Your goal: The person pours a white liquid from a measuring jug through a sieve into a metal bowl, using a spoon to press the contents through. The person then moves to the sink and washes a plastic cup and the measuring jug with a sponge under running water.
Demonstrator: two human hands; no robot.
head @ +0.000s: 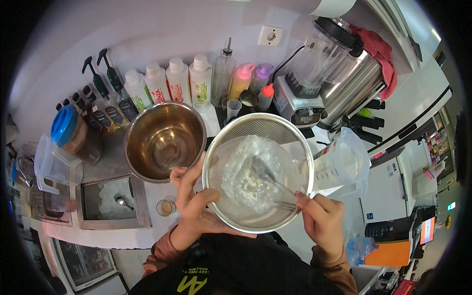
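Observation:
A round fine-mesh metal sieve is tilted up in front of my body. My left hand grips its left rim, with the palm and some fingers hidden below. A wet, whitish translucent mass with small pale lumps lies in the mesh. My right hand pinches the handle of a metal spoon at the sieve's right rim. The spoon's bowl rests in the mass. A short pronged metal piece shows beside my right fingertips; whether it belongs to the sieve is unclear.
Left of the sieve stands a steel bowl, with a small glass nearby. A measuring jug is close on the right. Bottles and a blender line the wall. An inset ice bin holds a scoop.

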